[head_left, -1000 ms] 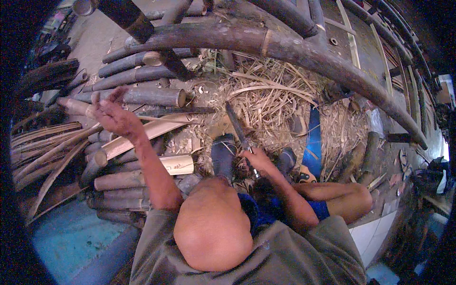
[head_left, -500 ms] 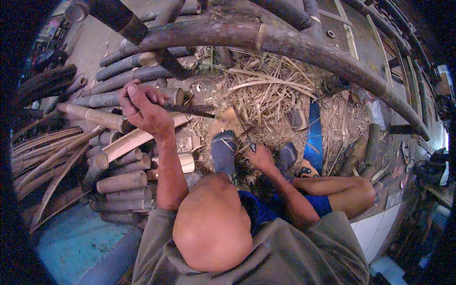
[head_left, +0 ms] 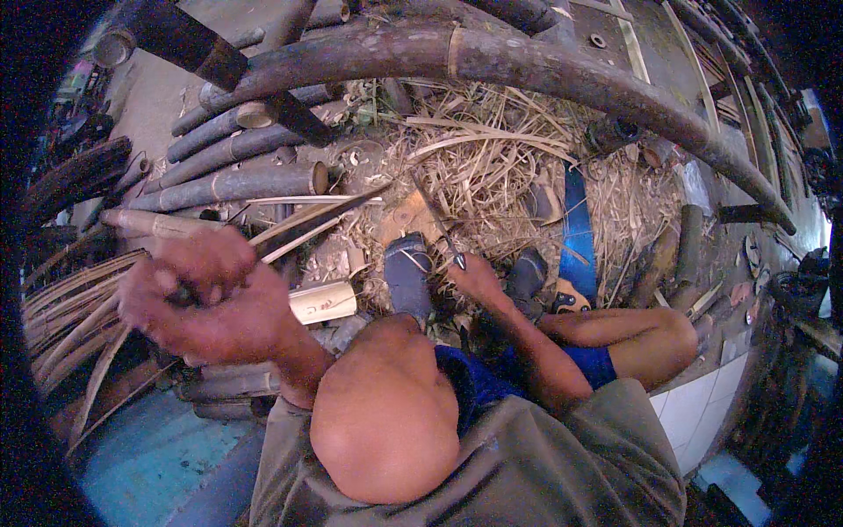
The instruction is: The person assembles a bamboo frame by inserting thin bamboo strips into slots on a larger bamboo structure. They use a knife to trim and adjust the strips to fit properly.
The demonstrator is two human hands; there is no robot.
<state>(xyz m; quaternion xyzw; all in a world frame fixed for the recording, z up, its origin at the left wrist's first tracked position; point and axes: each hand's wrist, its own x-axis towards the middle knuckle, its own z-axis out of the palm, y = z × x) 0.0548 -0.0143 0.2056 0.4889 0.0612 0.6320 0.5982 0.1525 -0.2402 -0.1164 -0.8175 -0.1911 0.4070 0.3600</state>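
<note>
no packages or signs show. the left hand is closed around a split bamboo strip; the right hand grips a knife over shavings, with bamboo poles lying beside.

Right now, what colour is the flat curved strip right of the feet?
Bright blue strip, clearest in the head view.

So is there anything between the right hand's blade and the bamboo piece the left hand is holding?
Nothing visible blocks it. The left hand grips a split bamboo strip, raised and blurred. The right hand holds a long knife over the bamboo shavings; only open air and a grey shoe below lie between them.
</note>
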